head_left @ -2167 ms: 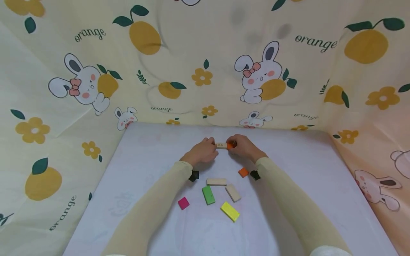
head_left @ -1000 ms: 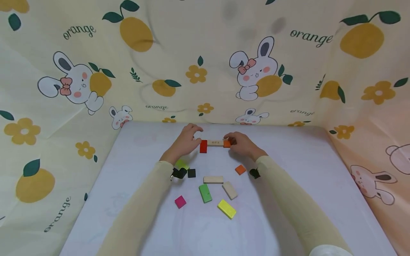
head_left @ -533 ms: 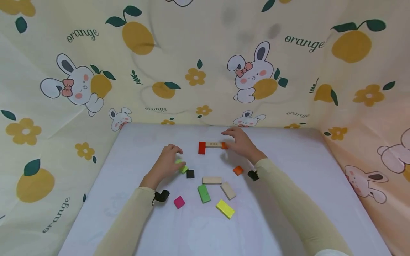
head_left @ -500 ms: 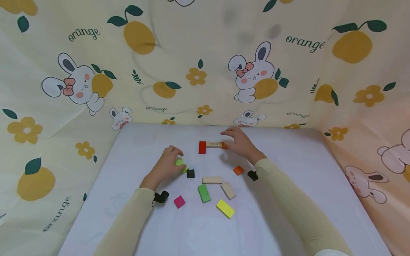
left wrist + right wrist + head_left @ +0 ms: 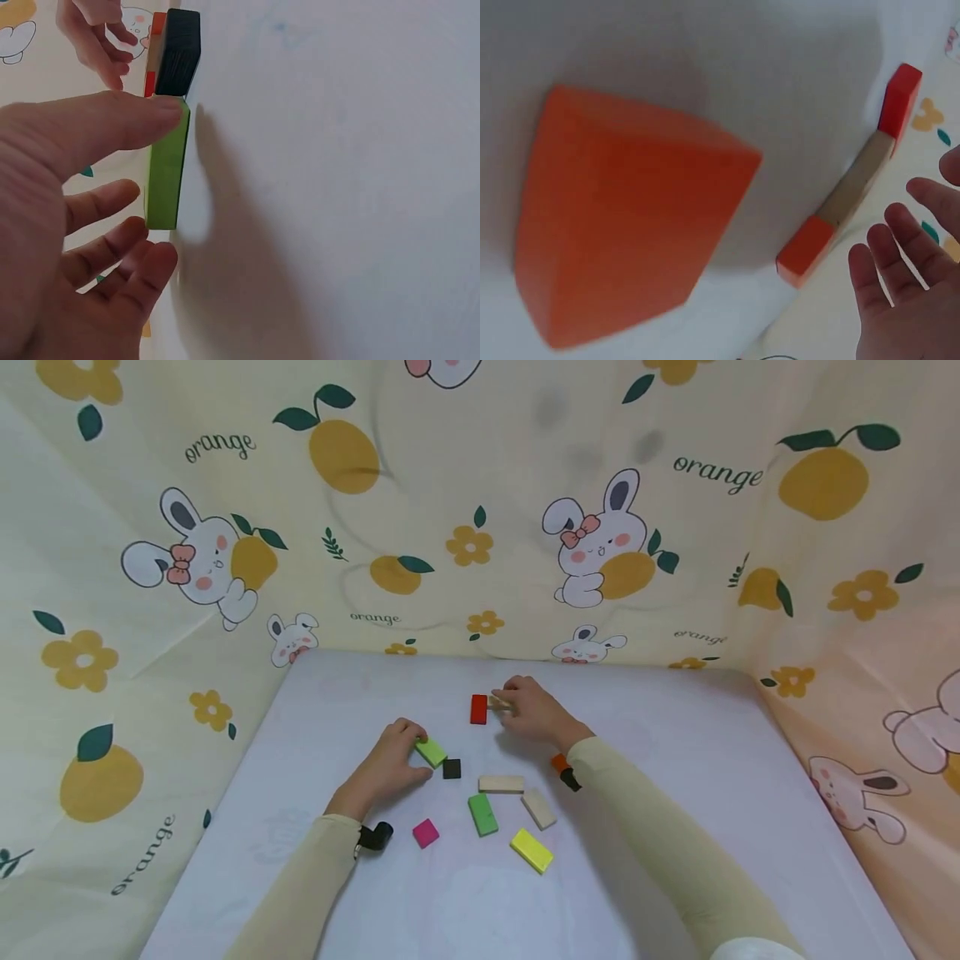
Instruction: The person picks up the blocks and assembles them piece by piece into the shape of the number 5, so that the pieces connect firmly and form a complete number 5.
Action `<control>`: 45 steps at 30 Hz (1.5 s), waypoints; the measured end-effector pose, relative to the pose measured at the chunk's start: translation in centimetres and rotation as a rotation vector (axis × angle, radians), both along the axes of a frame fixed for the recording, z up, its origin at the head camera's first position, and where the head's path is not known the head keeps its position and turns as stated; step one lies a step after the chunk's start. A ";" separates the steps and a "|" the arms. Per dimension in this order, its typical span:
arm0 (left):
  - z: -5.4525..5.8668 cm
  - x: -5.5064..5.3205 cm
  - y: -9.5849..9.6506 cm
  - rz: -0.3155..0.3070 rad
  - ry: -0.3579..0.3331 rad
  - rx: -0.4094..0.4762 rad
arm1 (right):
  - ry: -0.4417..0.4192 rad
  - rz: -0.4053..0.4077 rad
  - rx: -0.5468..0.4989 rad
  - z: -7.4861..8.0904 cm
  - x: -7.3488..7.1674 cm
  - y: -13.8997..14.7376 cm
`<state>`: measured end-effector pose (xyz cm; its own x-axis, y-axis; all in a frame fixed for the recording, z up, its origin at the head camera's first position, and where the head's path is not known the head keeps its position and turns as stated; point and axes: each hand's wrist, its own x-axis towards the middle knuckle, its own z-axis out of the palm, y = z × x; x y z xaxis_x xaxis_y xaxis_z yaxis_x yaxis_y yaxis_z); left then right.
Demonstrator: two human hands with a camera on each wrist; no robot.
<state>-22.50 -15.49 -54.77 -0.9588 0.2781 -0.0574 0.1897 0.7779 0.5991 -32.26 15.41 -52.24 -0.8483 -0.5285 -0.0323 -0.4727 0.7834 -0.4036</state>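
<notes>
My left hand (image 5: pixel 384 766) is around a light green block (image 5: pixel 431 752), thumb and fingers spread on its two sides. In the left wrist view the thumb overlaps one end of this block (image 5: pixel 166 169), and the other fingers curve loosely below. A black block (image 5: pixel 452 768) lies at its end. Over a row at the back my right hand (image 5: pixel 536 712) hovers, fingers extended. The row has a red block (image 5: pixel 478 709), a plain wooden block (image 5: pixel 857 180) and an orange block (image 5: pixel 805 250); the right hand hides the orange one in the head view.
Two wooden blocks (image 5: pixel 501 784), a green block (image 5: pixel 483 814), a yellow block (image 5: pixel 532 850) and a magenta block (image 5: pixel 426 833) lie nearer on the white table (image 5: pixel 637 910). A loose orange block (image 5: pixel 630 217) sits beneath the right wrist. A printed cloth (image 5: pixel 480 585) hangs behind.
My left hand has left the red block and come down and left to the light green block. The right hand has moved off the row's orange end, leftward over the wooden block.
</notes>
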 end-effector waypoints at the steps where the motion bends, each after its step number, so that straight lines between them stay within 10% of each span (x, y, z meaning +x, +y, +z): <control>1: -0.1 0.0 0.1 0.004 0.000 0.003 | 0.003 0.010 0.009 -0.2 -0.1 -0.1; 45: 0.7 -2.0 1.5 -0.072 -0.019 0.095 | 0.043 0.029 0.110 -0.8 0.4 -0.8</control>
